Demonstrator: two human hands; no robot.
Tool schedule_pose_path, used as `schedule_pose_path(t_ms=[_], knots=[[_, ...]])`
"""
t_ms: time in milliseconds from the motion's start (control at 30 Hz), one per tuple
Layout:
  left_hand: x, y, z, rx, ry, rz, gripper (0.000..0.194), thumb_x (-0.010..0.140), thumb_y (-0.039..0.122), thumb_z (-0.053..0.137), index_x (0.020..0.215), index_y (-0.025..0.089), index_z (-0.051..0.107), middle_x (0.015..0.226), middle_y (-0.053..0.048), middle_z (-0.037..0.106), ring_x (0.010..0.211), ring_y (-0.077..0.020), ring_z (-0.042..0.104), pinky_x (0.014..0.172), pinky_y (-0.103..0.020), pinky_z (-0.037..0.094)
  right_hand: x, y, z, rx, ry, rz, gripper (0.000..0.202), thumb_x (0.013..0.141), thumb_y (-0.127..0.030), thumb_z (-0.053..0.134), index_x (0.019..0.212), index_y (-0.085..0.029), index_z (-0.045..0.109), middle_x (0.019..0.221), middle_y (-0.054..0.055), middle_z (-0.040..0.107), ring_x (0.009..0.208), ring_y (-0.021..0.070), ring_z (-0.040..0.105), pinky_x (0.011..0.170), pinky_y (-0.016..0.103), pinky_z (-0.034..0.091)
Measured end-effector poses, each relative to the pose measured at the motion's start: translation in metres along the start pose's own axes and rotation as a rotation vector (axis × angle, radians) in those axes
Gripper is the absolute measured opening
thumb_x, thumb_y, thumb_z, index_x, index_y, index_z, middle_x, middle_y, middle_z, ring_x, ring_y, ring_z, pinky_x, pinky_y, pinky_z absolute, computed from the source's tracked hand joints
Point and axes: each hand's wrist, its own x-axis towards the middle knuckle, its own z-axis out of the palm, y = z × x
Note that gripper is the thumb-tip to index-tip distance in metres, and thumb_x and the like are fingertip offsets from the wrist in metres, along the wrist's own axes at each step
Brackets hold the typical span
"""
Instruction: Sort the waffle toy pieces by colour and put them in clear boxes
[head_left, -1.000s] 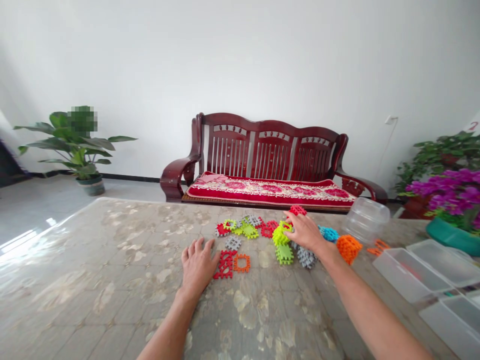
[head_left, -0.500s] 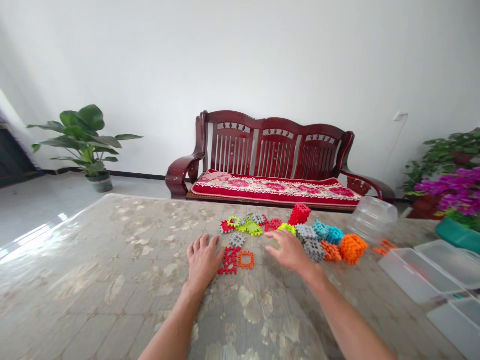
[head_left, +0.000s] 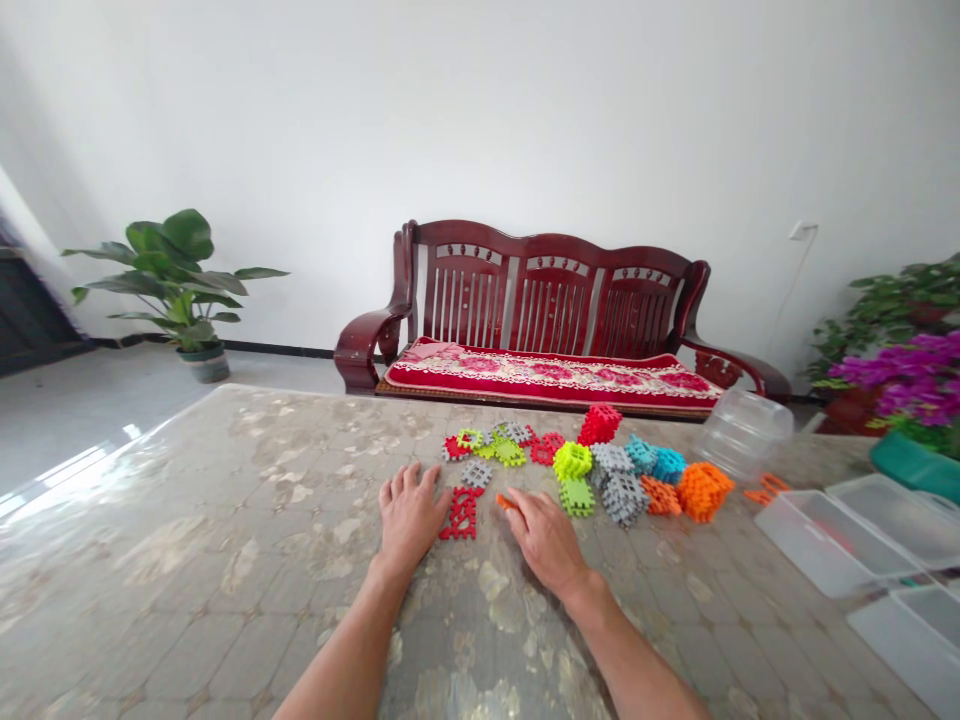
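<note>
My left hand (head_left: 410,508) lies flat on the table with its fingers spread, its thumb beside a red interlocking tile piece (head_left: 459,514). Pinched between thumb and fingers of my right hand (head_left: 546,538) is an orange square tile (head_left: 505,502), mostly hidden by the hand. A grey tile (head_left: 476,473) lies just beyond the red piece. Farther back is a loose row of red, grey and lime tiles (head_left: 510,453). To the right of my right hand lie a lime block (head_left: 573,461) and a flat lime tile (head_left: 577,497).
Grey blocks (head_left: 624,497), blue blocks (head_left: 669,465), an orange block (head_left: 705,491) and a red block (head_left: 600,424) cluster at right. Clear plastic boxes (head_left: 806,540) and a clear container (head_left: 746,435) stand beyond. A wooden bench (head_left: 555,300) is behind the table.
My right hand has moved left and nearer from beside the lime block and taken hold of the orange tile, which lay flat beside the red piece. My left hand stays in place.
</note>
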Motion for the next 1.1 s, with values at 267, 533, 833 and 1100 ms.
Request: schedule_pose_path(t_ms=[267,533,833,1100], knots=[[-0.001,0.001,-0.004,0.011,-0.013,-0.004,0.046,0.091,0.043,0.049,0.133,0.026,0.059,0.143,-0.013,0.051,0.134,-0.0300,0.042,0.112,-0.046,0.026,0.006,0.026,0.013,0.139,0.189,0.204,0.036,0.097,-0.029,0.038,0.110,-0.016,0.069,0.110,0.011,0.070,0.107,0.0217,0.063,0.094,0.033,0.046],[-0.001,0.000,-0.003,0.012,-0.003,0.011,0.046,0.091,0.043,0.049,0.132,0.026,0.060,0.142,-0.012,0.052,0.134,-0.0301,0.042,0.112,-0.047,0.026,-0.004,0.011,0.010,0.058,0.148,0.121,0.044,0.076,-0.021,0.065,0.121,-0.018,0.064,0.114,0.011,0.067,0.108,0.0268,0.059,0.097,0.038,0.046],[0.003,-0.005,0.006,0.045,-0.004,0.023,0.046,0.092,0.045,0.045,0.132,0.027,0.059,0.142,-0.011,0.052,0.132,-0.0288,0.043,0.111,-0.045,0.027,-0.009,0.005,-0.002,-0.038,0.055,0.019,0.040,0.077,-0.012,0.061,0.116,-0.020,0.063,0.114,0.009,0.064,0.109,0.0234,0.058,0.096,0.035,0.047],[0.003,-0.004,0.002,0.070,-0.021,0.021,0.047,0.093,0.045,0.043,0.133,0.027,0.059,0.142,-0.012,0.052,0.133,-0.0301,0.044,0.111,-0.046,0.028,0.005,0.021,-0.054,-0.031,0.397,0.003,0.040,0.083,-0.028,0.060,0.123,-0.020,0.062,0.118,0.009,0.068,0.109,0.0214,0.061,0.097,0.033,0.046]])
